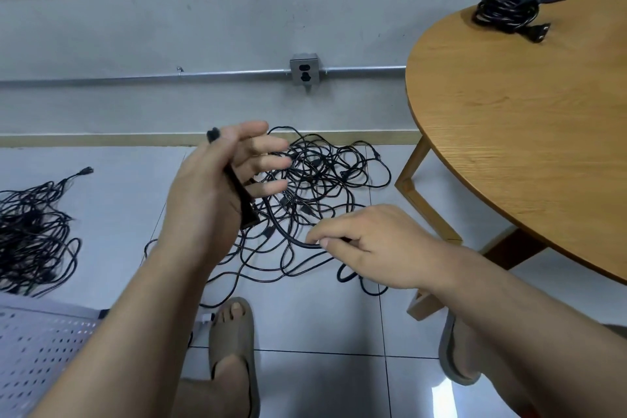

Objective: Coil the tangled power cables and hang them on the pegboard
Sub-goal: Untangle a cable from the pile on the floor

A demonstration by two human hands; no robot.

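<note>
A tangle of black power cables (322, 180) lies on the tiled floor by the wall. My left hand (220, 180) is raised above it, thumb pinning a black strap or plug end (242, 204) against the palm, fingers spread. My right hand (369, 244) is lower and to the right, pinching a strand of black cable (298, 241) between thumb and forefinger. A second tangle of cables (30, 234) lies at the far left. One coiled cable (505, 12) with a strap rests on the round wooden table (526, 146). A white pegboard (37, 349) lies flat at the lower left.
A metal outlet box (304, 68) on a conduit is fixed to the grey wall. The table's wooden legs (420, 187) stand right of the cables. My sandalled feet (234, 349) are on the tiles near the pile.
</note>
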